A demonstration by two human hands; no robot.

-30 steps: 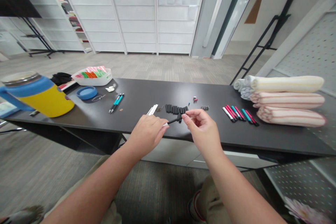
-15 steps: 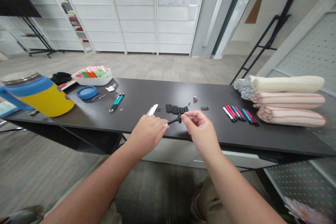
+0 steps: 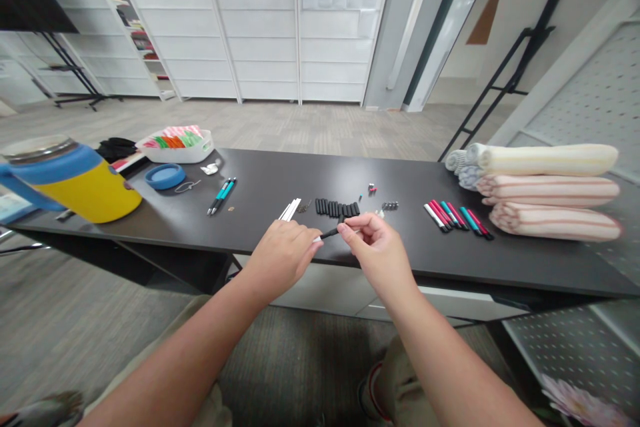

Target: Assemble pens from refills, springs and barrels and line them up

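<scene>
Above the desk's front edge, my left hand [image 3: 285,250] is closed on the white end of a slim pen refill whose other part runs into a black pen grip [image 3: 329,234]. My right hand [image 3: 377,247] pinches the black end between thumb and fingers; its exact tip is hidden. Just beyond the hands lies a row of several black pen grips [image 3: 337,207]. White refills [image 3: 290,209] lie behind my left hand, beside a small pile of springs [image 3: 303,207]. Small metal pen parts [image 3: 390,205] sit beyond my right hand.
Pink, teal and white pen barrels [image 3: 453,217] lie to the right, near rolled towels [image 3: 550,190]. On the left are two teal-black pens [image 3: 221,197], a blue lid [image 3: 165,176], a large yellow-blue mug [image 3: 75,180] and a white basket [image 3: 200,150].
My right hand has shifted slightly left and toward me along the black grip, its fingers curled closer. The left hand stays nearly still on the white end.
</scene>
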